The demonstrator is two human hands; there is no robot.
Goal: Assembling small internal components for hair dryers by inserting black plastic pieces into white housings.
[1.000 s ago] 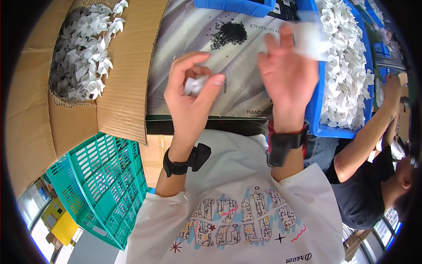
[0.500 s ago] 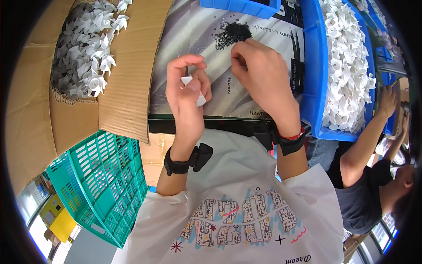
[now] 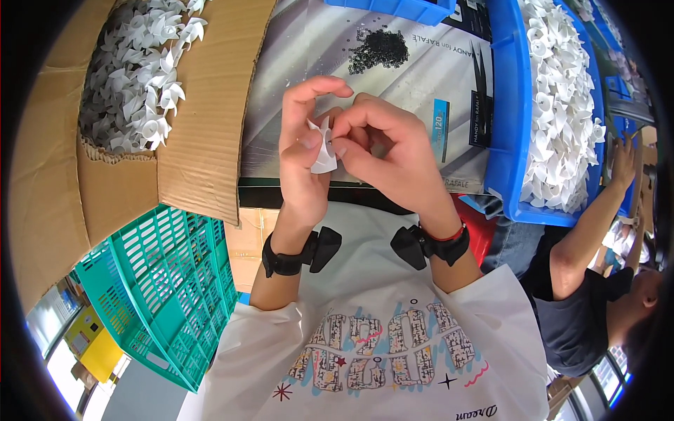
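My left hand (image 3: 302, 158) is closed on a small white curved piece (image 3: 325, 163), gripping it with the thumb, while the index finger arches above. Fingertips of my right hand (image 3: 393, 151) are pinched together against the right side of that piece. A tiny dark spot shows where they meet. Whether it is a loose bit or part of the white piece, I cannot tell. Beyond both hands lies a pile of tiny black rings (image 3: 382, 50), with a few strays around it, on a printed grey-white surface (image 3: 281, 42).
On the left, an open cardboard box (image 3: 203, 105) holds many white pinwheel-shaped pieces; a green plastic crate (image 3: 165, 281) stands below it. A blue bin (image 3: 509, 140) full of similar pieces is on the right. Another blue bin (image 3: 414, 10) sits at the back. A co-worker (image 3: 583, 281) is at far right.
My right hand has come away from the black ring pile, moving left and nearer to me, and now meets the white piece. My left hand has shifted slightly right, still holding it.
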